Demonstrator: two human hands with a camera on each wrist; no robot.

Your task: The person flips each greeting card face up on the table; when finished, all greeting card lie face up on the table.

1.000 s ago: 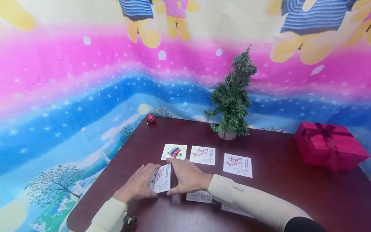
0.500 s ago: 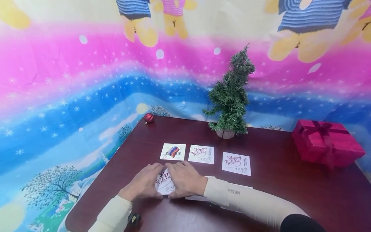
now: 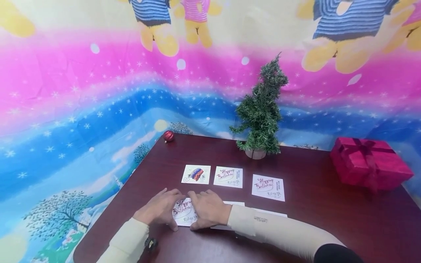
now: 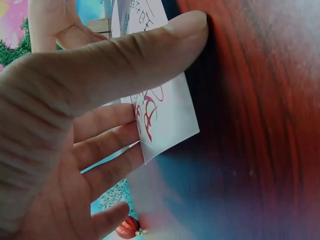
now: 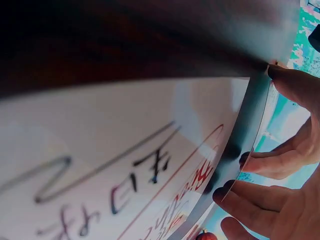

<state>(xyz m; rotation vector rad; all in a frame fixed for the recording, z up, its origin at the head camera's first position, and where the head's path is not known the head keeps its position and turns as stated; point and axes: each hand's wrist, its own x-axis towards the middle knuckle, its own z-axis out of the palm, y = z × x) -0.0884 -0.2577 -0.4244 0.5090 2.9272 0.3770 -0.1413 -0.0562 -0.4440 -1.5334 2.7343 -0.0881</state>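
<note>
A white card [image 3: 184, 214] printed "Happy Birthday" lies between my two hands near the front of the table. My left hand [image 3: 158, 208] is at its left side, fingers fairly straight in the left wrist view, where the thumb crosses in front of the card [image 4: 172, 120]. My right hand [image 3: 208, 210] covers the card's right part, with fingers towards the far edge and thumb at the near edge. In the right wrist view, a card [image 5: 125, 120] fills the foreground, and the left hand's fingertips [image 5: 227, 192] are just beyond its edge. My right fingers do not show there.
Behind lie three cards: one with a drawing [image 3: 196, 174] and two "Happy Birthday" cards [image 3: 228, 177] [image 3: 268, 187]. My right sleeve partly hides more cards [image 3: 274, 213]. A small green tree [image 3: 261, 109], a red gift box [image 3: 371, 164] and a red ball [image 3: 168, 136] stand farther back.
The card between my hands was tilted up and turned a second ago; now it lies lower and flatter, squarer to the row. My right hand has shifted slightly nearer to me.
</note>
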